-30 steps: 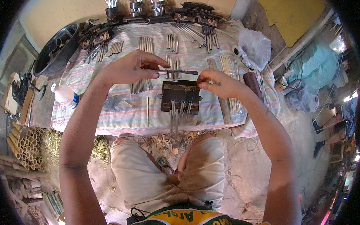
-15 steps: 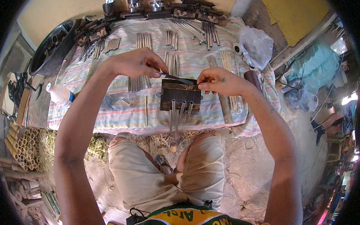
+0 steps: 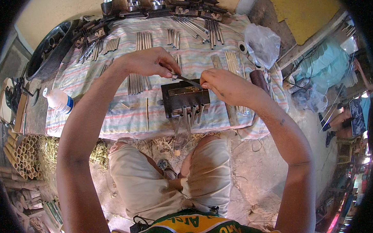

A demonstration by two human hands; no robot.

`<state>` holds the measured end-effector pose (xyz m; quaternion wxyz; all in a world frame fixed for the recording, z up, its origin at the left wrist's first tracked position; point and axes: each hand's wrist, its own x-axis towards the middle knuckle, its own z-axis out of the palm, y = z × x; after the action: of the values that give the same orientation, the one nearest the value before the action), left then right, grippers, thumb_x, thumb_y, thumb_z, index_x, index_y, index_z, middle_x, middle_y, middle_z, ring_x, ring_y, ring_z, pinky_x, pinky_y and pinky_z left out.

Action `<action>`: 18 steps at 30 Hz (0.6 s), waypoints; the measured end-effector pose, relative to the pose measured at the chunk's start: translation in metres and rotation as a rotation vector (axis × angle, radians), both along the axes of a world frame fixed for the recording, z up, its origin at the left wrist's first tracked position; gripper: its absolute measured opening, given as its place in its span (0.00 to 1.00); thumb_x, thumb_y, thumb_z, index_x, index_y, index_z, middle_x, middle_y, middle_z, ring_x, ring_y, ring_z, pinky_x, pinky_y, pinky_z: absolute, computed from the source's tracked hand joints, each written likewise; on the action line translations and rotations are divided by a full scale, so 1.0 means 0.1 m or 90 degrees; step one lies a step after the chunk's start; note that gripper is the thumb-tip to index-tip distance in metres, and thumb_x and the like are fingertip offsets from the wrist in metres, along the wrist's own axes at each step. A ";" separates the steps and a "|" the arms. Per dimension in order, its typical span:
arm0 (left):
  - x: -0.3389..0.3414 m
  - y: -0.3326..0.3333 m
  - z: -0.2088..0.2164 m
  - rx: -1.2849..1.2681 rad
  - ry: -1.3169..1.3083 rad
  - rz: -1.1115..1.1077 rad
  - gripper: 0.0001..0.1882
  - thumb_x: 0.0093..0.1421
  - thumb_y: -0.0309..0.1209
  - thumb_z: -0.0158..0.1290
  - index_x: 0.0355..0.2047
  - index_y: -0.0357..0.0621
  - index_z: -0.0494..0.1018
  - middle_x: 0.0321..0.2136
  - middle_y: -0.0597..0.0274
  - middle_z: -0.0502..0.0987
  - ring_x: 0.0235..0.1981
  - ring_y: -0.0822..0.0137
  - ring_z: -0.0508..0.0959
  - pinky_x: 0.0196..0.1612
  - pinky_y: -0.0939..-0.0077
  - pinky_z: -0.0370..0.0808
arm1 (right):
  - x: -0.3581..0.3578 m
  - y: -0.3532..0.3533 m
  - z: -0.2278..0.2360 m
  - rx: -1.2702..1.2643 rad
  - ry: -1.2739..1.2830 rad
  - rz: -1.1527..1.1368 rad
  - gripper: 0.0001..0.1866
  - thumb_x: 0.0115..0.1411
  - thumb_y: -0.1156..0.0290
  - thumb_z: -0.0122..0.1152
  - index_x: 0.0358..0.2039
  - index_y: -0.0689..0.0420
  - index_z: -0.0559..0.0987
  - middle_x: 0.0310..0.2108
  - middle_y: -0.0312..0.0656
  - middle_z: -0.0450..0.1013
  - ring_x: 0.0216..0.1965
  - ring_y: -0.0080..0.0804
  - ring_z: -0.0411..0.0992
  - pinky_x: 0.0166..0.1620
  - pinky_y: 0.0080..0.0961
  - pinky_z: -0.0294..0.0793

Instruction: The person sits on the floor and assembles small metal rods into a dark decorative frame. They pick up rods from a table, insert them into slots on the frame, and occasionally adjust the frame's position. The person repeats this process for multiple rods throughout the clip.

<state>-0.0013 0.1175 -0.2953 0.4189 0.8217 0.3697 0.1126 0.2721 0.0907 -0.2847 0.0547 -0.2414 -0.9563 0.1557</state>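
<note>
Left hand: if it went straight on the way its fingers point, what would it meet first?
Probably the right hand, near the far end of the dark-bladed tool that the left hand holds; one view leaves depth unclear.

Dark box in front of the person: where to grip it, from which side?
Probably the left end of the box, grip coming from the left: metal tubes stick out at its near edge, while the left hand holds a dark blade by the box's far edge, beside the right hand.
</note>
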 end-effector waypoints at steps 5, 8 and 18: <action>0.13 0.02 -0.04 -0.028 -0.035 -0.003 0.15 0.56 0.27 0.58 0.44 0.36 0.77 0.37 0.59 0.81 0.38 0.70 0.78 0.46 0.73 0.74 | 0.01 0.00 -0.04 -0.012 0.030 -0.009 0.07 0.59 0.75 0.53 0.34 0.66 0.71 0.34 0.56 0.72 0.40 0.56 0.71 0.43 0.43 0.70; 0.24 0.03 -0.04 -0.018 -0.020 -0.038 0.15 0.56 0.26 0.58 0.44 0.37 0.77 0.37 0.59 0.81 0.38 0.69 0.78 0.45 0.72 0.74 | 0.00 0.00 -0.07 -0.020 0.028 -0.031 0.07 0.59 0.75 0.53 0.33 0.67 0.71 0.34 0.57 0.72 0.39 0.57 0.72 0.42 0.44 0.70; 0.34 -0.03 -0.09 0.053 -0.024 -0.070 0.14 0.54 0.26 0.58 0.42 0.36 0.77 0.34 0.58 0.81 0.37 0.69 0.78 0.43 0.73 0.74 | 0.04 0.07 -0.17 0.004 0.037 -0.012 0.05 0.62 0.75 0.50 0.36 0.64 0.69 0.33 0.53 0.72 0.37 0.55 0.70 0.39 0.43 0.68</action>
<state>0.0323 0.1142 -0.3042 0.3968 0.8553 0.3110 0.1197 0.2758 0.0975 -0.3016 0.0844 -0.2458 -0.9525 0.1589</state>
